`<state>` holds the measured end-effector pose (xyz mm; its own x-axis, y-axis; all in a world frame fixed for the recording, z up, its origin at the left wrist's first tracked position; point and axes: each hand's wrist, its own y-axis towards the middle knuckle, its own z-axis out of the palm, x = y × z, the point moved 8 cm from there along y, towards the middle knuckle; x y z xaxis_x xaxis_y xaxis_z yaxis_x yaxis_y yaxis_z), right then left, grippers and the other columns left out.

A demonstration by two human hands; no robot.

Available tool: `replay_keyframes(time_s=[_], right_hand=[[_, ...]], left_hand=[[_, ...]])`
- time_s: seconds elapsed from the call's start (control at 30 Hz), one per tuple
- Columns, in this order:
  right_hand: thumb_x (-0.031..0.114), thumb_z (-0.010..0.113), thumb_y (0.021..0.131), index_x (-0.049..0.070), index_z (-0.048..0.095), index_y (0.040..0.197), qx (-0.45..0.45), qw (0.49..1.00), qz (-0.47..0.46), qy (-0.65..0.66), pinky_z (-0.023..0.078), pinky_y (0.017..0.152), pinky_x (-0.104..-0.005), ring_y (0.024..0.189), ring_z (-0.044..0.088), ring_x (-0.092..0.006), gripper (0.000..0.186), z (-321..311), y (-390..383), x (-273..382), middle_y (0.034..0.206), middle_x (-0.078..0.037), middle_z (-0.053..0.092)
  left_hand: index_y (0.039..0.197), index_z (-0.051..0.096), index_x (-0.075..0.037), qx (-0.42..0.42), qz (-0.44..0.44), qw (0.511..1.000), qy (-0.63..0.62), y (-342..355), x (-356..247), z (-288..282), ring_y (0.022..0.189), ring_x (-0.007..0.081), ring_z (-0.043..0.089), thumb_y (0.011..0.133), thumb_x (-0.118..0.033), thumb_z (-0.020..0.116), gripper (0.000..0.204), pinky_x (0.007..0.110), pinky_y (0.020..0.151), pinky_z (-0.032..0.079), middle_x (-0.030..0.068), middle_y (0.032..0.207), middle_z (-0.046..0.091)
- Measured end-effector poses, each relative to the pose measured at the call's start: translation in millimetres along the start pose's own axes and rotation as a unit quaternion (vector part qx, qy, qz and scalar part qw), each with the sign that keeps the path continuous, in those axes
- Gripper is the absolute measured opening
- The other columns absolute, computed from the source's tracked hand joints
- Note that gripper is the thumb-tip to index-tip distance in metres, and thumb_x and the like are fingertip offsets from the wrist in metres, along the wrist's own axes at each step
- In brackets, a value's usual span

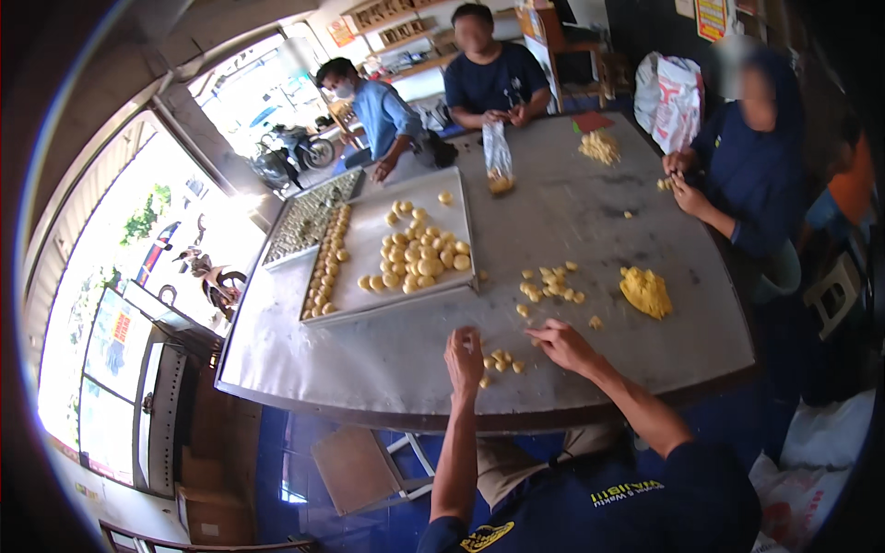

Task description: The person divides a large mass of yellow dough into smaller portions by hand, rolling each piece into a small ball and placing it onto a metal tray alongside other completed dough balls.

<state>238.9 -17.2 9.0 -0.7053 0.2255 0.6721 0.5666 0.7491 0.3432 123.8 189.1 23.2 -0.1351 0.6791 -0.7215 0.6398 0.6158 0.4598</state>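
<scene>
My left hand (pixel 463 359) is raised over the near edge of the metal table (pixel 369 369), its fingers curled in; what they hold, if anything, is too small to make out. To its right, my right hand (pixel 564 347) has its thumb and fingers drawn together toward a small dough piece (pixel 536 341) at their tips. Between the hands lies a small group of yellow dough pieces (pixel 499 358). Just beyond is a looser cluster of dough pieces (pixel 553 282). A larger yellow dough lump (pixel 645 292) rests to the right of them.
A metal tray (pixel 359 309) of round dough balls (pixel 422 251) stands left of centre, beside another filled tray (pixel 313 217). A plastic bag (pixel 498 157) and a pale heap (pixel 599 147) lie farther back. Several people sit around the table. A folding chair (pixel 358 468) stands below its near edge.
</scene>
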Motion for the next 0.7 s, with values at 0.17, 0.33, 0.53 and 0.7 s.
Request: replay_keyframes(time_s=[0.17, 0.33, 0.53, 0.7], right_hand=[[0.005, 0.067, 0.091, 0.005, 0.073, 0.121, 0.013, 0.985, 0.109, 0.13, 0.056, 0.077, -0.0322, 0.087, 0.069, -0.0184, 0.03, -25, -38, -27, 0.093, -0.009, 0.072], [0.006, 0.069, 0.095, -0.003, 0.074, 0.115, -0.009, 0.91, 0.188, 0.37, 0.057, 0.072, -0.0249, 0.083, 0.068, -0.0067, 0.022, -25, -74, -41, 0.094, -0.006, 0.076], [0.003, 0.071, 0.093, -0.008, 0.072, 0.115, -0.054, 0.866, 0.295, 0.4, 0.061, 0.078, -0.0264, 0.084, 0.072, -0.0135, 0.024, -22, -83, -40, 0.093, -0.011, 0.076], [0.012, 0.072, 0.096, -0.005, 0.073, 0.114, -0.062, 0.912, 0.233, 0.331, 0.059, 0.076, -0.0299, 0.086, 0.072, -0.0142, 0.025, -17, -84, -26, 0.096, -0.01, 0.076]], left_hand=[[0.112, 0.07, -0.005, 0.044, -0.079, 0.991, -0.099, -17, 5, 12, 0.075, 0.0271, 0.074, 0.093, -0.025, 0.073, 0.028, 0.035, 0.067, 0.056, 0.0107, 0.086, 0.075], [0.119, 0.073, -0.01, 0.002, 0.076, 0.995, 0.068, -37, -69, 23, 0.08, 0.0221, 0.073, 0.091, -0.026, 0.076, 0.033, 0.035, 0.071, 0.056, 0.0112, 0.088, 0.074], [0.12, 0.071, -0.005, 0.205, -0.086, 0.965, -0.139, -82, -74, 78, 0.079, 0.0205, 0.069, 0.099, -0.03, 0.068, 0.033, 0.034, 0.073, 0.055, 0.0124, 0.094, 0.072], [0.124, 0.071, -0.003, 0.21, -0.209, 0.921, -0.252, -113, -52, 95, 0.087, 0.0157, 0.067, 0.104, -0.038, 0.06, 0.041, 0.032, 0.078, 0.054, 0.0104, 0.096, 0.073]])
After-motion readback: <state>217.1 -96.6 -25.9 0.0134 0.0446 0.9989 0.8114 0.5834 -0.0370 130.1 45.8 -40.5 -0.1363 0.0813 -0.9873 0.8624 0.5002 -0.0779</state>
